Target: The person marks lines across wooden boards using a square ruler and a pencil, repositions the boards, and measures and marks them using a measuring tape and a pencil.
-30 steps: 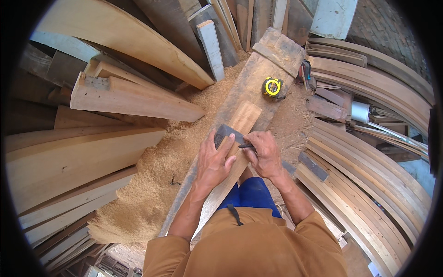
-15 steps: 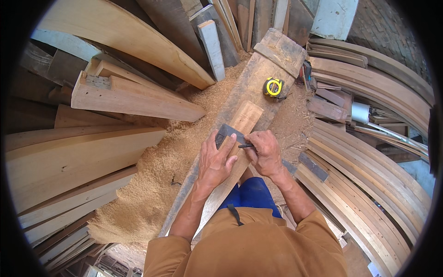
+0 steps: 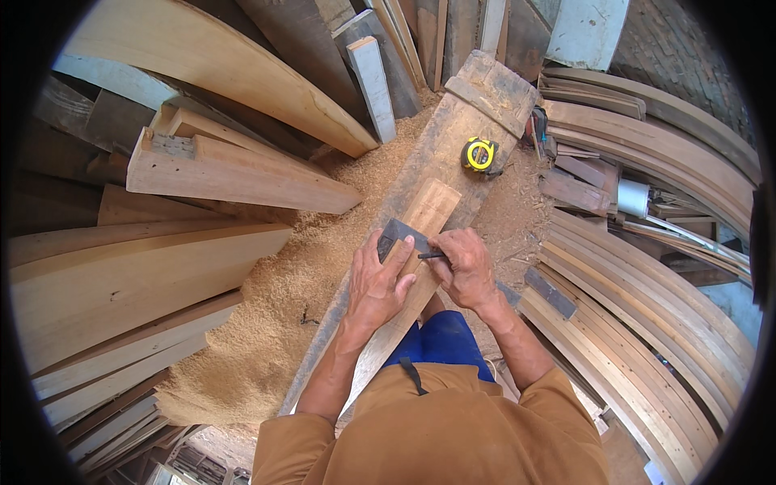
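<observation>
From where I stand, the person is bent over a long, worn bench [image 3: 440, 133], with a pale wooden board [image 3: 431, 208] lying lengthwise on it, its squared end well short of the bench's far edge. The left hand [image 3: 374, 283] is spread over the board, fingers holding a dark, flat square [image 3: 419, 238] that lies across the wood, thumb resting lower down. Opposite it, on the side of the bench's right edge, the right hand [image 3: 464, 271] is closed round a slim dark marking tool [image 3: 432, 255], pinched between thumb and fingers, its tip pointing left over the board just beside the square; I can't tell from here whether it touches the wood. Beyond the board's end, near the bench's right edge, sits a yellow-and-black tape measure [image 3: 480, 154]. Farther up, a wooden cross strip [image 3: 487, 105] spans the bench close to its far end. Sawdust [image 3: 250, 323] is heaped along the bench's left edge, with big planks [image 3: 137, 283] stacked past it, while off the right edge long boards [image 3: 638, 323] lie side by side, near a white cylinder [image 3: 632, 196].
</observation>
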`<state>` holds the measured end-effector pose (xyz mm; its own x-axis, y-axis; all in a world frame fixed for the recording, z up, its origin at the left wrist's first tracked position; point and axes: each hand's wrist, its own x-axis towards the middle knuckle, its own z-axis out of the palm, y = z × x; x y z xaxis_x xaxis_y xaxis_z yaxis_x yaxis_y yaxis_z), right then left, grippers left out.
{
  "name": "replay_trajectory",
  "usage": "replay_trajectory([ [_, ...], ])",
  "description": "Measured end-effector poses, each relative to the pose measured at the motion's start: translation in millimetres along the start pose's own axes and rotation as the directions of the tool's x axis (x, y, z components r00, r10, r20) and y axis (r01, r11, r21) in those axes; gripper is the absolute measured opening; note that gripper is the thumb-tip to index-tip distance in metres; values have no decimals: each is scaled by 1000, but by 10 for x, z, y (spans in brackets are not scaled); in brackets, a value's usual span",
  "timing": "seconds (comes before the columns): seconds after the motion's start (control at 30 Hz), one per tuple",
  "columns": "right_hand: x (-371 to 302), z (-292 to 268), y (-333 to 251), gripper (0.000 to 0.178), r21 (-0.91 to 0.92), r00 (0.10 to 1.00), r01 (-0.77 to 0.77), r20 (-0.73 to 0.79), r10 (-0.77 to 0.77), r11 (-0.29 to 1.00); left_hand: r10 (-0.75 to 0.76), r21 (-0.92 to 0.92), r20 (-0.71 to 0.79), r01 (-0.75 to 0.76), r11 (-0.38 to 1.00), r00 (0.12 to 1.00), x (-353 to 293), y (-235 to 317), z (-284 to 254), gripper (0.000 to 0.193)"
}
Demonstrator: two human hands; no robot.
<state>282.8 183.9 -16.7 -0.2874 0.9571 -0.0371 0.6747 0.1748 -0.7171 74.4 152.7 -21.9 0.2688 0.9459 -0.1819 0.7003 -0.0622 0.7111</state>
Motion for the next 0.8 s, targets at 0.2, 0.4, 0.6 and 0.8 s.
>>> replay_trajectory([
  [0.2,48,-165,9,26,39,994,31,-106,-27,999,-24,17,16,24,1000,1000,7,36,-6,76],
  [0.4,107,-514,-202,19,222,973,-157,-133,189,962,-29,28,-7,29,999,1000,-8,33,-13,75],
  [0.6,231,-362,-157,20,344,996,-67,-39,85,937,-25,24,6,25,999,1000,3,37,-7,75],
  [0.8,313,-418,-74,21,297,995,-67,91,41,953,-41,16,11,41,999,999,5,48,2,75],
])
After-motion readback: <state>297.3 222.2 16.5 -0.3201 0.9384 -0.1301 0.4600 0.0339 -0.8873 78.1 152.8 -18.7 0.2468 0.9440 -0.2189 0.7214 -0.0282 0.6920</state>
